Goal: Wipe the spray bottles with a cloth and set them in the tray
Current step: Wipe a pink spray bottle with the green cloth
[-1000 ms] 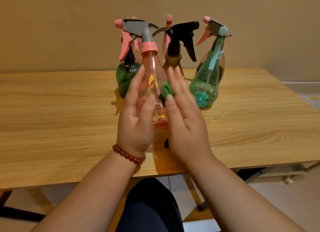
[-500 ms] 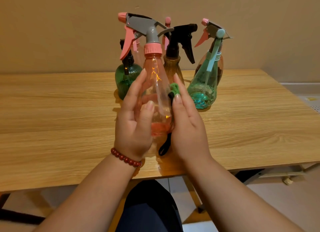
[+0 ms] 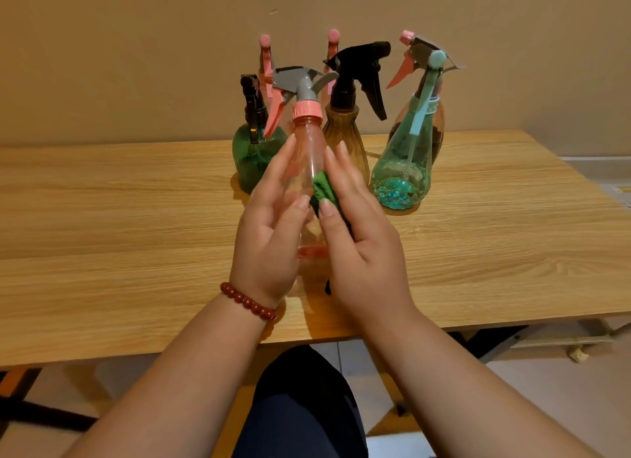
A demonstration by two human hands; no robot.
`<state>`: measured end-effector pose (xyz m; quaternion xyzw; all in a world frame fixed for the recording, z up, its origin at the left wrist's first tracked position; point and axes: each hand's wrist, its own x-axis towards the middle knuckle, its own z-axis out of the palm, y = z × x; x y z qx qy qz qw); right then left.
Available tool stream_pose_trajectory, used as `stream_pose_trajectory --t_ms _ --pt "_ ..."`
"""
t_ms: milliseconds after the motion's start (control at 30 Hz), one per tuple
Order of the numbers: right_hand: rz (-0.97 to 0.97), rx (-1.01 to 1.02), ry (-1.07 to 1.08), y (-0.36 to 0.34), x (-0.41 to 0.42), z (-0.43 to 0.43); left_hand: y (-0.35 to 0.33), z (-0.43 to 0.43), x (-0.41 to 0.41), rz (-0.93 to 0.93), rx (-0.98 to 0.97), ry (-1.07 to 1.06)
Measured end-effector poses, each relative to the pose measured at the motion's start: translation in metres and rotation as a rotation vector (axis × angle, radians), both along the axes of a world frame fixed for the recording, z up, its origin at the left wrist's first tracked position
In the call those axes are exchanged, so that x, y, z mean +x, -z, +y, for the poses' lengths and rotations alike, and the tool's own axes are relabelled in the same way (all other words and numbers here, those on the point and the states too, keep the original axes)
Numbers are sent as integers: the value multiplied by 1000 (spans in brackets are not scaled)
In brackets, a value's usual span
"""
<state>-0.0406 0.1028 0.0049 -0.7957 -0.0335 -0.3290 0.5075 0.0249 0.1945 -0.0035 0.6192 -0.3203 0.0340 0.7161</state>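
The pink bottle (image 3: 307, 157) is see-through, with a grey top and a pink trigger. It is nearly upright, held up between the left hand (image 3: 269, 239) and the right hand (image 3: 362, 249). The green cloth (image 3: 322, 189) sits against its right side. The green bottle (image 3: 251, 160), brown bottle (image 3: 345, 133) and blue bottle (image 3: 403, 170) stand behind it.

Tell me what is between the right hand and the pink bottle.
A green cloth, held by the right hand against the pink bottle, in the head view.

Bottle (image 3: 309, 157) between left hand (image 3: 269, 239) and right hand (image 3: 362, 252), cloth (image 3: 322, 191) under the right — other bottles (image 3: 345, 136) behind, on the table (image 3: 102, 235).
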Motion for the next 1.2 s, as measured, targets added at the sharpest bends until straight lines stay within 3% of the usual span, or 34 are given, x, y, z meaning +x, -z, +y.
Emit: stream_pose_trajectory --t_ms 200,433,600,733,900,1200 --pt "33 25 -27 -15 13 -13 -3 4 -4 78 -61 47" --pt "17 -106 -64 19 -11 19 2 18 -4 147 -121 -54" --pt "46 -56 -49 3 2 14 3 17 -6 117 -95 -42" --pt "83 102 -108 -10 15 -4 8 13 -5 66 -8 -33" --pt "86 16 -65 14 1 7 6 11 -1 56 93 -99" --pt "170 192 -31 -18 15 -11 6 12 -9 -25 72 -49"
